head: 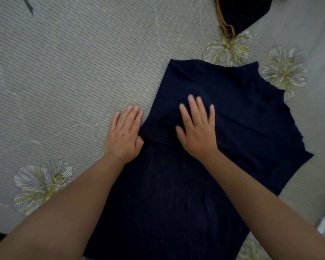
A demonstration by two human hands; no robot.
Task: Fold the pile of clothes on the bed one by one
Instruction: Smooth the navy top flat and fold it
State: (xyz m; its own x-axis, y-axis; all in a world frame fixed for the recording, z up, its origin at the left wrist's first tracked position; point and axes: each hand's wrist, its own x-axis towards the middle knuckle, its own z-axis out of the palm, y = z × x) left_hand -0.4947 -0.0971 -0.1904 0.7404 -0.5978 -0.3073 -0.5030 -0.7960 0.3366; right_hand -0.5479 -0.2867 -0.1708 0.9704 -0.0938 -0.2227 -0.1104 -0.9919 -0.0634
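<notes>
I press my right hand (197, 132), fingers spread flat, on the shirt (223, 117) mid-bed; left hand (125, 136) open, flat at its folded edge. Next, I'd fold again.

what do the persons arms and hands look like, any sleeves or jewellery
Both forearms are bare as far as the picture shows, with no sleeve in view. The left hand and the right hand wear no gloves, and no ring, watch or bracelet shows on either. The fingernails look short and unpainted, though the picture is slightly blurred.
</notes>
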